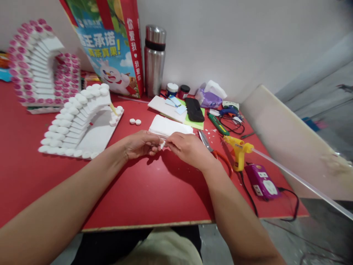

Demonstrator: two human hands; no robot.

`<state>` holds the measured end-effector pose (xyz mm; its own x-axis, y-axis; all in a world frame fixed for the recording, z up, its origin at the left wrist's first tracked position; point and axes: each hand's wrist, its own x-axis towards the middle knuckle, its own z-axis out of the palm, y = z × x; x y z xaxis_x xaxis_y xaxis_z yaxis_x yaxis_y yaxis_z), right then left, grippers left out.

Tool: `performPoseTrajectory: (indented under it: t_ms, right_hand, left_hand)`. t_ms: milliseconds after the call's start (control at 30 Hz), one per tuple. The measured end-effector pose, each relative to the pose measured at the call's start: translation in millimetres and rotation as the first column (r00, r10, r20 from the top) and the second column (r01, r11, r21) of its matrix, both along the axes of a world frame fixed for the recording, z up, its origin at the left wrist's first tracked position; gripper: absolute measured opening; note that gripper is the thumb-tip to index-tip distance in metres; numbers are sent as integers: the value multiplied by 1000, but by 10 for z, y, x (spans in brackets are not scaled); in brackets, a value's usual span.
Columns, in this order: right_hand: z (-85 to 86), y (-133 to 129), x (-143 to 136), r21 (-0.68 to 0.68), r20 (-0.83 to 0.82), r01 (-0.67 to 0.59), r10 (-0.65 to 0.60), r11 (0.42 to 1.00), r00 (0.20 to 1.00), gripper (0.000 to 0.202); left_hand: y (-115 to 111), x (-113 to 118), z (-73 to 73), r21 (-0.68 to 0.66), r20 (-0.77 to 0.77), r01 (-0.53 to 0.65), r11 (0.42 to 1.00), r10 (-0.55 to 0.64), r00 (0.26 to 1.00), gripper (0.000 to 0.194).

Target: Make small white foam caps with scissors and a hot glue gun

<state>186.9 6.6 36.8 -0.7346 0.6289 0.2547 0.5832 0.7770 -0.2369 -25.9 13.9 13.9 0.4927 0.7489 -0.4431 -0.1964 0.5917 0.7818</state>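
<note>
White piece (162, 145) held over the desk (162, 198)
The left hand (143, 143) pinches it, near the paper (169, 126); the right hand (187, 148) is close beside, its grip hidden.

Middle of the table (149, 206), left hand (142, 144) and right hand (187, 147) face each other, a small piece (162, 145) between them, the paper stack (171, 126) just beyond. Out left, the near stair model (77, 123), the far stair model (41, 71) behind; right of that one, the bag (107, 48), then the flask (154, 70). Over right: pliers (204, 140), then glue gun (239, 158), then the plug box (260, 180), farther right and nearer.
</note>
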Motion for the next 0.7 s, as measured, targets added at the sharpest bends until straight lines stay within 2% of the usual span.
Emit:
performPoseTrajectory:
  t_ms: [267,567,700]
  right_hand:
    - [15,-5,31,-80,-42,-32,29,996,999,9]
    - [-11,-43,-50,147,90,-17,4,989,996,6]
    - [-33,4,-20,98,-22,-32,34,995,999,12]
  left_hand:
    - [-2,-18,-7,-60,-8,21,998,-22,1000,3]
    - [14,-8,13,-106,17,-33,994,35,999,2]
    - [32,-31,-40,-90,64,-54,994,60,996,3]
